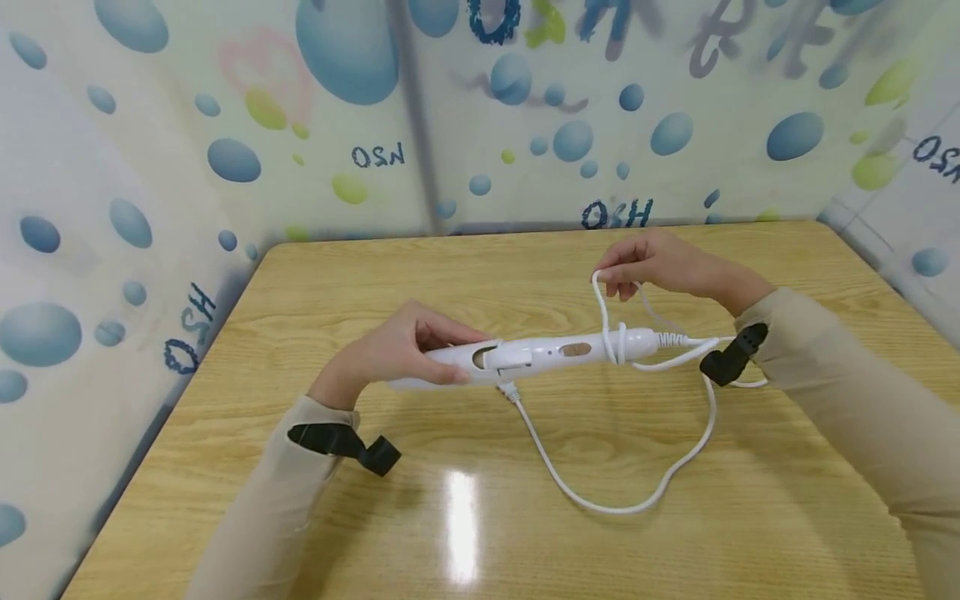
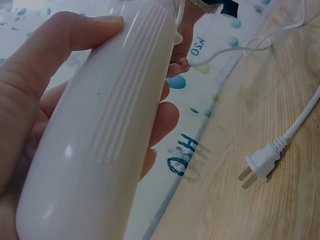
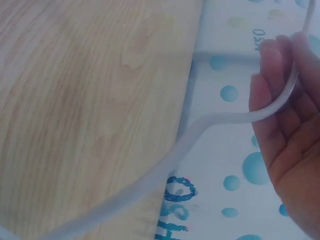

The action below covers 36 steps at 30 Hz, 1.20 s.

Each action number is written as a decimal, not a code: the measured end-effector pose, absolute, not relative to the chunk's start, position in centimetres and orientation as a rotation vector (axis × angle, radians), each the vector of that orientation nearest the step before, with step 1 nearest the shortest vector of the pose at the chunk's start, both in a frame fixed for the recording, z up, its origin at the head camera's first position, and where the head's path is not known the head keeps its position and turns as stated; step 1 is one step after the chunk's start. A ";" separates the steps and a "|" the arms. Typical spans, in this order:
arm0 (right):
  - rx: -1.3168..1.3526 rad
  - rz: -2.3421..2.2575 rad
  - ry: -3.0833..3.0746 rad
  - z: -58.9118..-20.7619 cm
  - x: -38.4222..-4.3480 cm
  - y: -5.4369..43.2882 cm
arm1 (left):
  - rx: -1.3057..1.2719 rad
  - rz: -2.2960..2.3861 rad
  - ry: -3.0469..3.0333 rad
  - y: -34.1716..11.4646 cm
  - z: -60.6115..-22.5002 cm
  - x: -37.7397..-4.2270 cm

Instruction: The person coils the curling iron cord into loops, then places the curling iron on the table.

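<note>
My left hand (image 1: 408,342) grips a white hair straightener (image 1: 540,354) by its end, thumb on the near side and fingers behind. In the left wrist view, the straightener's ridged casing (image 2: 107,115) fills much of the picture. Its white power cord (image 1: 600,304) loops around the handle close to the cord end. My right hand (image 1: 648,262), above and beyond that end, pinches the cord between thumb and fingers. In the right wrist view the cord (image 3: 220,118) runs across the fingers. The rest of the cord hangs in a wide curve to the two-pin plug (image 2: 262,162).
The wooden table (image 1: 375,533) reaches back to a wall (image 1: 465,125) with blue and green spots and lettering. Black straps with small mounts sit on both wrists, the left mount (image 1: 378,456) and the right mount (image 1: 723,367). Part of the cord lies near the right sleeve.
</note>
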State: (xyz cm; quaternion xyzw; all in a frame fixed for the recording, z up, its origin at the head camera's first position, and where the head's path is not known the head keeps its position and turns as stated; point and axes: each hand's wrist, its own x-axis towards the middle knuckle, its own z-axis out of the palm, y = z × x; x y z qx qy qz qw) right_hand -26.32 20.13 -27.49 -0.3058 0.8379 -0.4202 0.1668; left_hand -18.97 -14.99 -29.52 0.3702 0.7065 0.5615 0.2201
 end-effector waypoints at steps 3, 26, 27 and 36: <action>-0.902 -1.139 2.433 -26.8 -26.1 19.7 | 1.010 1.501 1.939 -14.8 -29.6 -18.9; -1.110 -1.163 2.470 -23.0 -22.4 19.2 | 0.794 1.318 2.316 -14.6 -30.3 -19.5; -1.105 -1.155 2.482 -22.9 -22.3 19.1 | 0.778 1.319 2.336 -14.6 -30.2 -19.5; -1.224 -1.034 2.551 -22.6 -21.4 18.3 | 0.680 1.273 2.514 -13.8 -29.7 -19.4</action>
